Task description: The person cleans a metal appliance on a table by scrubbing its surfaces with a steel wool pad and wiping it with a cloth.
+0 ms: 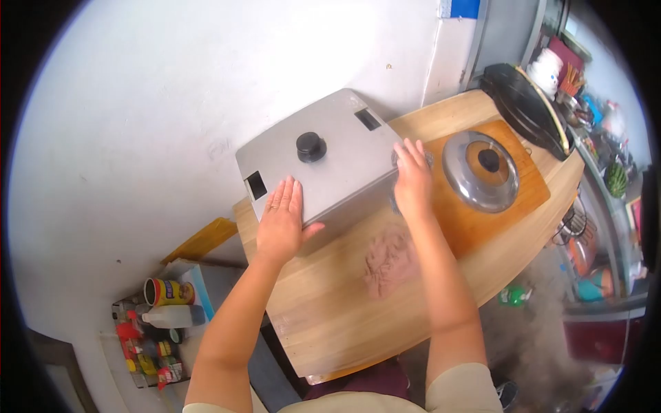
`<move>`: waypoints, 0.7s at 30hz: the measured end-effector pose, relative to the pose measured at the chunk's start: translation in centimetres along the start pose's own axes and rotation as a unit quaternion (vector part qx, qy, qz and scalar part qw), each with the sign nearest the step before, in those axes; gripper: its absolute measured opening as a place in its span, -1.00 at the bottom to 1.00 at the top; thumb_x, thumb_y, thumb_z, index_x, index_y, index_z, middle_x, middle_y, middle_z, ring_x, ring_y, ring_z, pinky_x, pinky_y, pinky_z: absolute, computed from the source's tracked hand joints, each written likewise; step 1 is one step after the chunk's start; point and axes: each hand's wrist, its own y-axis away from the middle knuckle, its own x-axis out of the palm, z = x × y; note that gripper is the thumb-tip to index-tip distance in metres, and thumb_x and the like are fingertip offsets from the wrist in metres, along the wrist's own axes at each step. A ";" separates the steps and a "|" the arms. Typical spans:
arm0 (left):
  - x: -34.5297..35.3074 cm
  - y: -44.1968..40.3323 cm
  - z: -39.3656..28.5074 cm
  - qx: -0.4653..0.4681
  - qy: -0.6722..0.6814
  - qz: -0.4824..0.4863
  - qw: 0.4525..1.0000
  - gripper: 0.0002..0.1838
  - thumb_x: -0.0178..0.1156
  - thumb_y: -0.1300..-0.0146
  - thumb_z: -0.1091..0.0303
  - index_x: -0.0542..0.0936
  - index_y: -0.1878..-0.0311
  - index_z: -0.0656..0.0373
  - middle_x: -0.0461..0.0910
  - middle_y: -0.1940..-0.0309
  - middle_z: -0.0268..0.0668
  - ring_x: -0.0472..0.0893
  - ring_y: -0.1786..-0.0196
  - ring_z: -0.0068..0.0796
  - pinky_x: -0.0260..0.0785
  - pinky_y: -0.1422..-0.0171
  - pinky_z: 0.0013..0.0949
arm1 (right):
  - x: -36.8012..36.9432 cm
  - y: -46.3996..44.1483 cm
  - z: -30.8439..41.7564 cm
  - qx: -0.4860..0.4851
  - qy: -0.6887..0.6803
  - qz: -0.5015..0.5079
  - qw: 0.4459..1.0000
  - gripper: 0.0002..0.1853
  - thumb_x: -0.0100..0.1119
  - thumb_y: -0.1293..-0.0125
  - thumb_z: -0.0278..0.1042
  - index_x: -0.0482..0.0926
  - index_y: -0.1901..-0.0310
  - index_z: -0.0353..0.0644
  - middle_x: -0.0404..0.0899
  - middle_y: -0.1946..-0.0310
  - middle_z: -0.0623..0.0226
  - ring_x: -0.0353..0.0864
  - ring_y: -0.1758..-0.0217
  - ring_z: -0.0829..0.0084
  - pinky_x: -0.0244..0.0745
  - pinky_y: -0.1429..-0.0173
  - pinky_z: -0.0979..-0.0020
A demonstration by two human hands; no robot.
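Note:
A grey rectangular box (344,175) with a lid stands on the wooden table, near the wall. Its lid has a round black knob (310,146) in the middle and a dark rectangular opening near each end. My left hand (280,219) lies flat on the front left part of the lid, fingers stretched out and thumb apart. At the right front corner of the box is my right hand (413,177), fingers extended upward along its side. Something shiny is partly hidden behind that hand. In front of the box a crumpled pinkish cloth (390,260) rests on the table.
Right of the box, a round metal lid (480,171) with a black knob lies on a wooden board (454,230). A black pan-like object (527,107) stands at the table's far right end. Bottles and jars (172,316) sit low on the left. The wall (172,103) borders the back.

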 end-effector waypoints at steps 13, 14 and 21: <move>-0.9 -0.2 -0.3 -0.023 0.016 0.039 0.999 0.01 0.15 -0.12 -0.27 0.12 -0.40 0.36 0.09 -0.44 -0.03 0.05 -0.51 -0.20 -0.10 -0.55 -0.21 | 0.8 -7.9 0.0 -0.041 0.123 0.274 0.953 -0.78 0.05 -0.29 -0.41 0.63 0.10 -0.11 0.57 -0.04 0.14 0.49 -0.17 0.09 0.43 -0.15 0.17; -0.9 -0.3 -0.2 -0.023 0.013 0.046 0.999 0.01 0.13 -0.13 -0.29 0.12 -0.40 0.36 0.08 -0.44 -0.03 0.04 -0.51 -0.21 -0.11 -0.55 -0.21 | 0.2 -6.8 0.5 -0.067 0.123 0.281 0.949 -0.78 0.05 -0.28 -0.39 0.63 0.10 -0.11 0.57 -0.04 0.15 0.48 -0.18 0.10 0.43 -0.16 0.17; -0.5 -0.4 0.1 -0.030 0.029 0.074 0.996 -0.01 0.03 -0.20 -0.31 0.07 -0.42 0.35 0.00 -0.48 -0.05 -0.02 -0.53 -0.24 -0.17 -0.57 -0.22 | 1.3 -10.1 -2.3 0.033 0.129 0.204 0.970 -0.84 0.14 -0.23 -0.36 0.64 0.23 -0.18 0.64 0.22 0.06 0.60 0.12 0.02 0.48 0.03 0.15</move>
